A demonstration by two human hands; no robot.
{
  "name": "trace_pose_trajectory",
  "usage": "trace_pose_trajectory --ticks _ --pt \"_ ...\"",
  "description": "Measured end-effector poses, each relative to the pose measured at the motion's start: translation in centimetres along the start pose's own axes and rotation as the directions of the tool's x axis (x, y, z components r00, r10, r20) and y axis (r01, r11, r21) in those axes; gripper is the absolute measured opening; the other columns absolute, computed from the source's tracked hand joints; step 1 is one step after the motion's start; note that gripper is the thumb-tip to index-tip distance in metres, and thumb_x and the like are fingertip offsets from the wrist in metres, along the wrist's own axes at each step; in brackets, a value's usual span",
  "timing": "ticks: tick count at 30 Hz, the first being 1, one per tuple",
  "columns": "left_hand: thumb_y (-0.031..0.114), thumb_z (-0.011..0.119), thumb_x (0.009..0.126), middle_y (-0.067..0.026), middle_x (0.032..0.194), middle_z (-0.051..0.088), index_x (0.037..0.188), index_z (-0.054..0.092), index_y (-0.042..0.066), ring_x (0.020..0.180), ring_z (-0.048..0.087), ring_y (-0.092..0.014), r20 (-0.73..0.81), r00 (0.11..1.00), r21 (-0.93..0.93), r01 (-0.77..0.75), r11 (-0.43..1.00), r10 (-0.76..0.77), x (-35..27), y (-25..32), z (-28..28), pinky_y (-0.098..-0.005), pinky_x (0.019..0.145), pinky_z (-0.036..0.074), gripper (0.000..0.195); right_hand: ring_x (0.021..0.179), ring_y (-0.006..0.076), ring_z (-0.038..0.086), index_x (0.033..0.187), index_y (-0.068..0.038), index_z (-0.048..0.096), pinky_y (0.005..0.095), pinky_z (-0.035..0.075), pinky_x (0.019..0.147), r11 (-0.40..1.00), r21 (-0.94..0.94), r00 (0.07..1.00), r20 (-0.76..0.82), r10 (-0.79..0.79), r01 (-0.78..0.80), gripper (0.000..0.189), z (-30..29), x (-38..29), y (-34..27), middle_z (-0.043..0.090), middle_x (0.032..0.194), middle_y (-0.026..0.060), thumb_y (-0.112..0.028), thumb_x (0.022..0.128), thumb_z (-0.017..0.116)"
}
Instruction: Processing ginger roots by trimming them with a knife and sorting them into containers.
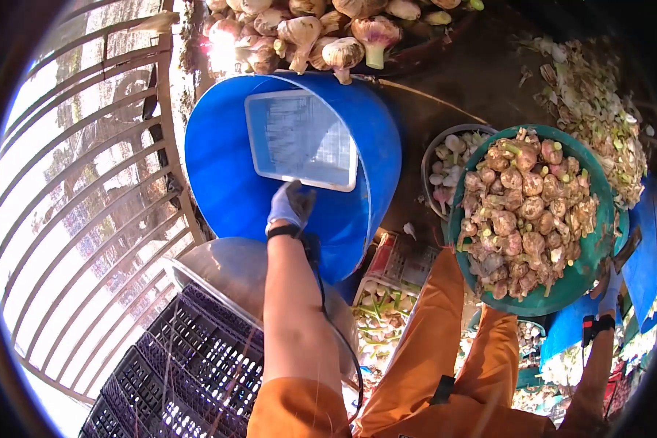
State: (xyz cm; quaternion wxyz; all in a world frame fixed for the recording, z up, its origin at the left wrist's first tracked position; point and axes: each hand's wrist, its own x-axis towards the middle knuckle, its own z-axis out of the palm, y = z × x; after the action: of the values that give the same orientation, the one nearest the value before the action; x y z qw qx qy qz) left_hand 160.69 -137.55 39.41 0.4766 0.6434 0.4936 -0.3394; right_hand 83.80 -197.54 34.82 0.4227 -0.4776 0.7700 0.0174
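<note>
My left hand (292,205), in a white glove with grey-coated fingers, reaches into a large blue plastic barrel (380,148). Its fingers curl at the lower rim of a white plastic tray (298,137), which shows nothing inside. At the far right, my gloved right hand (607,289) grips the edge of a green plastic basin (566,298). Heaped in that basin are soil-stained garlic bulbs (525,202) with trimmed stems. A flat brown piece (628,246) shows just above the right hand; what it is stays unclear. Part of this hand is hidden.
More garlic bulbs (328,38) lie piled beyond the barrel. A bowl of peeled garlic (449,156) sits partly under the basin. Stacked black plastic crates (186,356) and a metal bowl (224,263) stand at left, beside slatted bars (167,109). Husks and trimmings (591,109) cover the ground at right.
</note>
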Motion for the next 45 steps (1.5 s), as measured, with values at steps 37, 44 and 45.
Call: trace_pose_trajectory --ticks 37,44,45 --pt "0.029 0.071 0.077 -0.0143 0.071 0.069 0.092 0.073 0.003 0.064 0.066 -0.026 0.083 0.671 0.968 -0.229 0.1 0.737 -21.9 10.2 2.8 -0.0374 0.064 0.051 0.03 0.087 0.0264 0.066 0.117 0.002 0.063 0.0355 0.05 0.082 0.912 -0.25 0.936 -0.047 -0.348 0.326 0.048 5.9 0.7 1.6 0.071 0.099 0.0132 -0.03 0.082 0.074" --pt "0.024 0.069 0.081 -0.0188 0.093 0.073 0.101 0.071 -0.003 0.084 0.068 -0.025 0.26 0.439 0.886 -0.463 -0.032 0.86 -31.7 10.8 -0.4 -0.0362 0.081 0.051 0.034 0.089 0.0318 0.066 0.114 0.0 0.063 0.0426 0.05 0.08 0.938 -0.184 0.954 0.008 -0.299 0.295 0.046 7.6 -7.4 -4.5 0.07 0.101 0.0187 -0.034 0.083 0.069" --pt "0.017 0.067 0.085 -0.0156 0.093 0.073 0.103 0.068 -0.005 0.08 0.065 -0.022 0.251 0.467 0.841 -0.539 0.047 0.848 -32.8 11.2 -0.6 -0.0351 0.077 0.051 0.029 0.094 0.0345 0.066 0.114 0.0 0.063 0.043 0.049 0.083 0.933 -0.098 0.937 0.069 -0.341 0.347 0.046 7.5 -8.5 -5.4 0.07 0.105 0.0213 -0.035 0.085 0.067"
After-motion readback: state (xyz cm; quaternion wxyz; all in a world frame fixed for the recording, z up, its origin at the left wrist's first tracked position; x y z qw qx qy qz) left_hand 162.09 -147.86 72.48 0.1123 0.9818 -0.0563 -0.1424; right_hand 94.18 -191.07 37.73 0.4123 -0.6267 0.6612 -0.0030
